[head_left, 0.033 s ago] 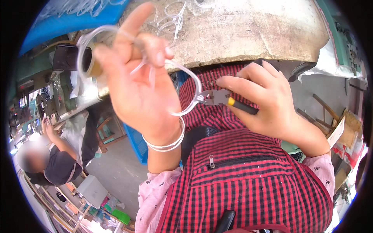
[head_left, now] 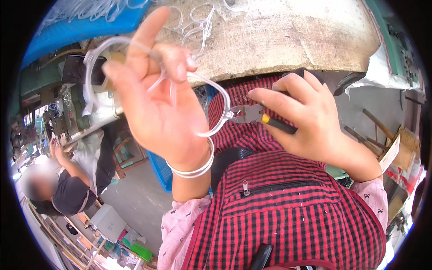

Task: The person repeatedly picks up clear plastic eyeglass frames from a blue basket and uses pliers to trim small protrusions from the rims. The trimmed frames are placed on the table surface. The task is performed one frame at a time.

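My left hand (head_left: 162,103) is raised palm toward me, one finger stretched upward and others curled round a clear plastic looped piece (head_left: 226,96). One loop arches left past my thumb, and another curves right of my palm. A white double band (head_left: 193,173) circles that wrist. In my right hand (head_left: 306,117) is a pair of pliers (head_left: 281,124) with black and yellow handles. Their blurred metal jaws meet the right-hand loop near a small knob; whether they grip it I cannot tell.
Several similar clear pieces (head_left: 204,28) lie on the worn worktable (head_left: 279,36). More clear strands fill a blue tray (head_left: 130,20) at the far left. A checked red and black apron (head_left: 288,211) covers my lap. Another person (head_left: 67,193) works at the left.
My left hand and the clear piece have shifted slightly left. The pliers have moved slightly left, and their jaws look more blurred.
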Available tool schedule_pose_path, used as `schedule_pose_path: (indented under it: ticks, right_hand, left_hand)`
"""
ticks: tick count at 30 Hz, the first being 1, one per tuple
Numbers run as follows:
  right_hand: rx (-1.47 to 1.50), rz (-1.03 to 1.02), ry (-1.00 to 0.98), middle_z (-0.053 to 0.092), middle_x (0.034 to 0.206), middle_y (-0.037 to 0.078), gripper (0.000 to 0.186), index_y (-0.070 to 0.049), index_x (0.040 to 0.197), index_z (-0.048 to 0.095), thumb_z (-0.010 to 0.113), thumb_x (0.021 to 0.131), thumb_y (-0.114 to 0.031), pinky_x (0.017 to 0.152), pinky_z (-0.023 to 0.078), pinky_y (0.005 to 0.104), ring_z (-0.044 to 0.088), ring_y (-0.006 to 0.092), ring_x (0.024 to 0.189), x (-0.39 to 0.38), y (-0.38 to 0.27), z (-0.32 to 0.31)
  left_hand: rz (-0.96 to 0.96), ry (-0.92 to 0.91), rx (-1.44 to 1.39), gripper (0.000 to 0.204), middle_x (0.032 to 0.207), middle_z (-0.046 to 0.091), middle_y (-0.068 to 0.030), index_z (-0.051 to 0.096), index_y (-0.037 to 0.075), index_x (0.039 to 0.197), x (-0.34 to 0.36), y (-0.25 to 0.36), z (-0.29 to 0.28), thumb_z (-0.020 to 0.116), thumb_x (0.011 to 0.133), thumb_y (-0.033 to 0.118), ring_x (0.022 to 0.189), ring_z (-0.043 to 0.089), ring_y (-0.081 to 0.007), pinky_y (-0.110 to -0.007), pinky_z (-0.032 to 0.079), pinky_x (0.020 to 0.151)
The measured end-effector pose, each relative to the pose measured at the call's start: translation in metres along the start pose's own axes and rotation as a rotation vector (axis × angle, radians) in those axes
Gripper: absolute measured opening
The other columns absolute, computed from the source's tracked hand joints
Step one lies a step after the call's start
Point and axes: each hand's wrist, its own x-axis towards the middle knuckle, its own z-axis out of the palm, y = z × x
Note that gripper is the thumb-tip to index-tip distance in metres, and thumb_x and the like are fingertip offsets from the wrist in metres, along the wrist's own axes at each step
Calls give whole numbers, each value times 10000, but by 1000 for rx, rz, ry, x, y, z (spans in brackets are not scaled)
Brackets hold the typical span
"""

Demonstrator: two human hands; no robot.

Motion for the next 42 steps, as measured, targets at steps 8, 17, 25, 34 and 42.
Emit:
schedule_pose_path:
  ticks: [8, 17, 25, 34, 42]
  right_hand:
    - [89, 174, 8, 574, 808, 38, 380, -160, 1077, 699, 765, 703, -165, 590, 470, 381, 587, 252, 726, -6, -12, 22]
    - [414, 227, -96, 641, 928, 103, 358, -113, 1150, 705, 768, 806, -189, 765, 516, 375, 631, 281, 890, -4, -2, 52]
    - [1200, 963, -133, 600, 1066, -6, 512, -92, 1511, 459, 586, 1027, -199, 938, 464, 268, 564, 94, 1007, -62, 43, 29]
    - [1055, 780, -273, 587, 988, -5, 637, -97, 1478, 482, 743, 903, -182, 860, 462, 274, 543, 94, 922, -61, 28, 37]
    - [297, 496, -182, 615, 1004, 106, 605, -121, 1346, 613, 804, 773, -165, 823, 491, 374, 592, 291, 934, -50, 25, 10]
  left_hand:
    - [305, 209, 286, 756, 724, 490, -34, 428, -166, 1374, -16, 4, 17, 294, 1086, 520, 765, 482, -172, -331, 420, 844]
    - [70, 278, 627, 482, 876, 606, -82, 528, -78, 1354, -29, -1, -5, 458, 1060, 296, 746, 500, -133, -256, 415, 754]
    - [-210, -211, 1561, 576, 1317, 630, -188, 626, 56, 1330, -16, 66, -121, 791, 784, 138, 1198, 574, -386, -456, 422, 1058]
    - [654, -566, 1260, 270, 1501, 539, 6, 799, 211, 995, 90, -79, -71, 632, 869, 40, 1483, 358, -263, -414, 339, 1179]
    - [-203, -115, -491, 653, 897, 505, -44, 413, 21, 1478, 62, -10, -51, 400, 1060, 523, 779, 447, -167, -356, 437, 788]
